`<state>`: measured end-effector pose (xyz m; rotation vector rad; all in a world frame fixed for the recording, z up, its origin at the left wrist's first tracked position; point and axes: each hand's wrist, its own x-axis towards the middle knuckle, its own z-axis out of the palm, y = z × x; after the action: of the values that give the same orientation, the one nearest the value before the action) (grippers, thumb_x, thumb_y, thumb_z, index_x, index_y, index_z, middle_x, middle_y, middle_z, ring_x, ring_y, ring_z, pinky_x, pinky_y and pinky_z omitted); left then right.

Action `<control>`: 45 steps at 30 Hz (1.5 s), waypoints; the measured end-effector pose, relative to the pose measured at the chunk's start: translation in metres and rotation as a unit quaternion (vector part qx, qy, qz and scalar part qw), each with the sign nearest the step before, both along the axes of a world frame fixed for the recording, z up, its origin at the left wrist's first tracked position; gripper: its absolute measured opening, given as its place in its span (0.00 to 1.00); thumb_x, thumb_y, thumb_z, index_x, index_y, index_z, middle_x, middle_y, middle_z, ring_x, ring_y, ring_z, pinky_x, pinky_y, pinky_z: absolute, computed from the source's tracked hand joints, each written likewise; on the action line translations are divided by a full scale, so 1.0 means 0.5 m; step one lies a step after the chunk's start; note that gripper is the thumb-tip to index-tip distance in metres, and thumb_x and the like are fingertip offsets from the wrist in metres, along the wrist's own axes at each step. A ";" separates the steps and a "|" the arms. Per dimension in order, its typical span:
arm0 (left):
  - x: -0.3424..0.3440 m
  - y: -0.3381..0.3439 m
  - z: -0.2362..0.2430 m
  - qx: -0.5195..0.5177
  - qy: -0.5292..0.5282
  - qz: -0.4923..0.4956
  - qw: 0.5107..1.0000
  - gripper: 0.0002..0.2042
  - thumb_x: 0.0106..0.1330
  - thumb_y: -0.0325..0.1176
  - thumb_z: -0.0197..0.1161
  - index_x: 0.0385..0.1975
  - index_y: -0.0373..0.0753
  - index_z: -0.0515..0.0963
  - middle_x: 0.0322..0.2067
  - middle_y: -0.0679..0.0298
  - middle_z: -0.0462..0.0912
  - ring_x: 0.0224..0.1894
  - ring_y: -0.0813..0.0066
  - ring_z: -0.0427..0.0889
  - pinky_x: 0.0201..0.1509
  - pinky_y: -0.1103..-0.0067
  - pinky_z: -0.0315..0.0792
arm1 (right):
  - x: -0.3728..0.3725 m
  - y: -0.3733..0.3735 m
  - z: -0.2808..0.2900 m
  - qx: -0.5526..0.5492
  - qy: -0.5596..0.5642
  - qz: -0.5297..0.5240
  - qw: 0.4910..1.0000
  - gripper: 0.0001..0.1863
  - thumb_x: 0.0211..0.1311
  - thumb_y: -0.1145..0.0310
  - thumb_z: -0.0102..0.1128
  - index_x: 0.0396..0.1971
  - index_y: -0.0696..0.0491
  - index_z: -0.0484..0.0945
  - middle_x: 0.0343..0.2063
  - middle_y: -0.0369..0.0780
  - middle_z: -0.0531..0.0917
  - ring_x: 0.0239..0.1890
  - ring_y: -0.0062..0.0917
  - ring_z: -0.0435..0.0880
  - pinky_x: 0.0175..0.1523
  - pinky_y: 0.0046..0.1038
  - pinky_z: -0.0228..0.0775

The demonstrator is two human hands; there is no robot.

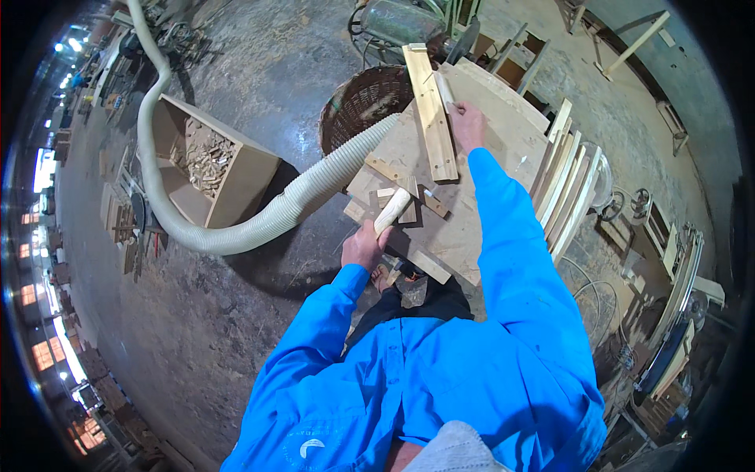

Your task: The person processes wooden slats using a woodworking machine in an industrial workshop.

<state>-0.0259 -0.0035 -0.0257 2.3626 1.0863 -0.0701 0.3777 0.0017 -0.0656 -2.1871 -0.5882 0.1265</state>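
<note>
My left hand [363, 245] is closed round the lower end of a short pale wooden piece [392, 209], tilted over the near left part of the wooden worktable [503, 126]. At the table's far side my right hand [469, 126] has its fingers curled by a narrow pale wood strip [444, 86], which they seem to pinch; the fingertips are partly hidden. That strip lies along a long straight wooden fence board [432, 118]. Nailed wooden battens [429, 201] cross the table near the left hand.
A ribbed white hose [314, 189] runs from the table's left side across the floor. Past it stands a wooden bin [244, 177] with offcuts [206, 153]. A wicker basket [366, 102] and a green machine [401, 22] are beyond the table. Long boards [568, 185] lean at the right.
</note>
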 end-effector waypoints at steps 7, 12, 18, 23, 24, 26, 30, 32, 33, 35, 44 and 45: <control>-0.019 -0.002 0.000 0.007 -0.017 0.009 1.000 0.23 0.75 0.55 0.62 0.40 0.35 0.74 0.32 0.44 0.86 0.37 0.39 0.87 0.40 0.52 0.80 | 0.014 0.062 -0.001 -0.034 0.013 0.017 0.999 0.14 0.67 0.56 0.67 0.41 0.49 0.92 0.39 0.48 0.91 0.44 0.46 0.90 0.50 0.44 0.81; -0.007 0.001 0.001 -0.004 0.010 0.013 1.000 0.24 0.76 0.56 0.61 0.38 0.36 0.74 0.31 0.45 0.86 0.36 0.40 0.87 0.40 0.53 0.80 | 0.058 0.108 0.005 -0.065 0.054 -0.011 0.996 0.15 0.65 0.54 0.70 0.40 0.50 0.92 0.37 0.45 0.92 0.42 0.41 0.91 0.50 0.42 0.82; 0.010 0.009 -0.001 -0.001 0.020 0.016 1.000 0.25 0.76 0.57 0.61 0.38 0.36 0.75 0.30 0.46 0.86 0.34 0.41 0.88 0.38 0.53 0.81 | 0.084 0.143 0.015 -0.042 0.074 -0.014 0.996 0.12 0.63 0.56 0.72 0.35 0.50 0.92 0.37 0.49 0.90 0.43 0.47 0.90 0.50 0.45 0.80; 0.035 0.008 -0.008 0.008 0.026 0.005 1.000 0.26 0.76 0.59 0.60 0.38 0.36 0.75 0.30 0.46 0.87 0.33 0.42 0.88 0.37 0.54 0.82 | 0.125 0.146 0.005 -0.040 0.048 -0.007 0.998 0.14 0.62 0.54 0.73 0.35 0.50 0.92 0.37 0.48 0.91 0.43 0.47 0.89 0.50 0.45 0.80; 0.045 0.010 -0.008 0.010 0.026 0.009 1.000 0.26 0.75 0.59 0.60 0.38 0.36 0.74 0.30 0.46 0.87 0.33 0.42 0.88 0.37 0.54 0.82 | 0.133 0.147 0.003 -0.042 0.049 -0.010 0.998 0.14 0.62 0.54 0.73 0.35 0.50 0.92 0.37 0.48 0.91 0.43 0.47 0.89 0.50 0.45 0.80; 0.067 0.014 -0.006 0.012 0.028 0.010 0.999 0.26 0.75 0.59 0.60 0.37 0.36 0.74 0.30 0.46 0.86 0.33 0.42 0.88 0.37 0.54 0.81 | 0.151 0.150 0.001 -0.036 0.016 0.003 0.999 0.14 0.62 0.54 0.73 0.34 0.49 0.92 0.37 0.48 0.91 0.43 0.48 0.89 0.50 0.45 0.80; 0.101 0.019 -0.004 0.008 0.021 0.014 1.000 0.26 0.76 0.58 0.61 0.37 0.35 0.74 0.30 0.45 0.86 0.34 0.40 0.88 0.39 0.53 0.80 | 0.187 0.159 -0.002 -0.035 0.014 0.011 0.999 0.14 0.62 0.53 0.73 0.34 0.49 0.92 0.37 0.48 0.91 0.44 0.47 0.89 0.51 0.45 0.80; 0.130 0.024 0.000 0.006 0.021 0.017 1.000 0.25 0.76 0.57 0.61 0.38 0.34 0.74 0.30 0.44 0.86 0.35 0.40 0.88 0.40 0.53 0.80 | 0.213 0.167 0.003 -0.021 0.019 0.010 1.000 0.14 0.62 0.53 0.72 0.34 0.50 0.92 0.37 0.48 0.91 0.44 0.47 0.90 0.52 0.45 0.80; 0.139 0.022 -0.002 0.007 0.016 0.015 1.000 0.25 0.76 0.57 0.61 0.37 0.35 0.74 0.30 0.45 0.86 0.35 0.40 0.88 0.39 0.53 0.80 | 0.229 0.163 -0.002 -0.021 0.019 0.008 1.000 0.14 0.62 0.53 0.72 0.34 0.50 0.92 0.37 0.48 0.91 0.44 0.47 0.90 0.52 0.45 0.80; 0.159 0.016 -0.005 0.008 0.010 0.012 1.000 0.26 0.76 0.58 0.61 0.36 0.36 0.73 0.30 0.45 0.86 0.34 0.40 0.87 0.39 0.53 0.80 | 0.262 0.154 -0.008 -0.031 0.020 -0.013 0.999 0.15 0.62 0.53 0.72 0.34 0.50 0.92 0.37 0.48 0.91 0.44 0.48 0.90 0.52 0.45 0.81; 0.175 0.031 -0.015 0.007 0.002 0.013 1.000 0.26 0.75 0.58 0.61 0.39 0.36 0.72 0.30 0.45 0.85 0.34 0.39 0.87 0.38 0.53 0.80 | 0.262 0.144 0.000 -0.046 -0.007 0.025 0.999 0.24 0.55 0.47 0.75 0.34 0.55 0.91 0.35 0.50 0.90 0.41 0.49 0.89 0.50 0.47 0.79; 0.169 0.031 -0.019 0.002 -0.004 0.031 1.000 0.26 0.75 0.58 0.61 0.39 0.36 0.72 0.30 0.45 0.85 0.34 0.39 0.87 0.38 0.53 0.80 | 0.253 0.132 -0.005 -0.027 -0.004 0.014 1.000 0.24 0.56 0.47 0.74 0.34 0.55 0.91 0.35 0.50 0.90 0.41 0.49 0.89 0.50 0.49 0.79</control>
<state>0.0585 0.0121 -0.0349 2.3281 1.1556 -0.0369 0.5041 0.0678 -0.0681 -2.2334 -0.6268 0.1512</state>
